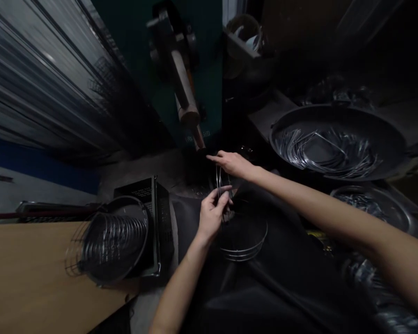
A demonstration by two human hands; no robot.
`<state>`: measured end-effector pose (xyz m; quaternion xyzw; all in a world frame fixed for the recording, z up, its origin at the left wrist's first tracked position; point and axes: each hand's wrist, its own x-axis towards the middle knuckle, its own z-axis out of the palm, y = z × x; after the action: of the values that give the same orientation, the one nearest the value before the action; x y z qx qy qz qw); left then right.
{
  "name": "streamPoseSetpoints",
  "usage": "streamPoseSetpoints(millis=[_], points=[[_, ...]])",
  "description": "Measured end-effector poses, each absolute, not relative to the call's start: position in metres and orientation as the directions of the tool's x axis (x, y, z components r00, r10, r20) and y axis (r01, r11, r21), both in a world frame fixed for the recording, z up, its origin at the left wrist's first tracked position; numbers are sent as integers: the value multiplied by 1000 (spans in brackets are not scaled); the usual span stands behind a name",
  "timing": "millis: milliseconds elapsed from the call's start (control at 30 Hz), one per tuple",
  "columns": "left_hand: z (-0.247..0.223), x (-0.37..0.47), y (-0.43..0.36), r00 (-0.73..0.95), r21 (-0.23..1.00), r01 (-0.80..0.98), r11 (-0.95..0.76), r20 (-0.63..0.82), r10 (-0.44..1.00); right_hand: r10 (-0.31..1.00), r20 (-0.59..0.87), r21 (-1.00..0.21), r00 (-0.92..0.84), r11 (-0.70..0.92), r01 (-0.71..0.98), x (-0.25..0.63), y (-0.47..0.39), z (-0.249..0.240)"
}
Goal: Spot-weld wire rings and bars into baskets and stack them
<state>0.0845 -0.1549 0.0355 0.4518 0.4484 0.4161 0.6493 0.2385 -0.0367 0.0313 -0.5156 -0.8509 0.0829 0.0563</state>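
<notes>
A round wire frame [244, 254] with ring-shaped wires hangs over my lap, its upright wires rising between my two hands. My left hand [214, 211] is closed in a pinch on the upright wires. Above it, my right hand [234, 164] is bent over the top of the wires, its index finger pointing left and its other fingers curled. What the right fingertips hold is too dark and blurred to make out. Just above the right fingertips, the copper-coloured rod [198, 138] of a green machine [209, 60] points down.
A wide dark pan [390, 139] of bent wires stands at right, with a smaller metal bowl [402, 218] of metal pieces below it. At left, a round tub [144, 241] holds stacked wire rings beside a black crate [156, 222] and a wooden board [31, 278].
</notes>
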Motion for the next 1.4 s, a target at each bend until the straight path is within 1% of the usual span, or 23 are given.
streamPoseSetpoints(millis=[133,233,333,400,433,467,533,600,633,700,767,800,833,867,900,933,967,1000,1067,1133,1267,1333,1400], points=[[48,70,-141,432,937,-106,332,-257,865,848,-13,-263,-529,508,820,249,-31,29],[51,67,-138,440,937,-115,331,-251,862,849,8,-312,-528,504,805,251,-33,29],[48,64,-135,434,922,-168,349,-249,866,913,92,-369,-398,402,838,253,-53,35],[44,61,-131,470,907,-195,374,-248,847,949,132,-468,-285,314,826,255,-80,41],[41,60,-129,494,903,-200,381,-243,835,957,105,-550,-271,283,786,256,-96,43],[38,59,-126,514,902,-202,382,-235,825,953,34,-649,-301,250,719,256,-113,45],[33,61,-118,533,908,-196,370,-218,818,884,-158,-838,-440,115,533,252,-144,46],[32,62,-111,555,921,-164,353,-210,805,783,-301,-921,-545,-90,379,241,-165,42],[34,61,-110,566,932,-136,335,-205,799,753,-351,-923,-556,-177,342,235,-171,40],[40,53,-114,563,970,-39,238,-176,808,734,-421,-902,-532,-279,328,224,-173,36],[45,36,-133,531,991,125,40,-101,841,735,-463,-883,-495,-335,328,219,-167,37],[43,26,-148,540,971,227,-81,-56,840,750,-466,-882,-470,-352,312,219,-162,39],[38,16,-166,558,922,330,-202,-18,829,772,-460,-886,-439,-366,285,221,-157,43],[28,8,-186,628,853,409,-325,-4,778,796,-451,-892,-405,-377,251,223,-154,46],[14,2,-204,674,769,479,-424,-12,739,814,-443,-896,-375,-386,219,224,-152,50],[-3,-2,-220,673,679,544,-494,-1,740,830,-434,-901,-351,-391,190,225,-151,52],[-21,-2,-232,646,597,604,-529,23,763,840,-429,-904,-334,-395,167,225,-152,53],[-38,0,-238,610,539,636,-552,87,788,846,-427,-904,-320,-401,147,223,-154,53],[-62,7,-236,529,487,678,-551,196,825,854,-435,-900,-286,-421,112,217,-160,47],[-66,14,-216,513,499,665,-556,236,825,873,-434,-900,-224,-429,74,211,-162,40],[-32,15,-166,556,588,584,-559,212,804,941,-332,-943,-70,-334,-17,206,-143,34],[-17,16,-149,496,617,548,-564,303,814,958,-282,-958,-47,-284,-45,207,-125,38],[-12,19,-136,383,644,498,-580,437,814,967,-250,-965,-52,-253,-63,208,-106,45]])
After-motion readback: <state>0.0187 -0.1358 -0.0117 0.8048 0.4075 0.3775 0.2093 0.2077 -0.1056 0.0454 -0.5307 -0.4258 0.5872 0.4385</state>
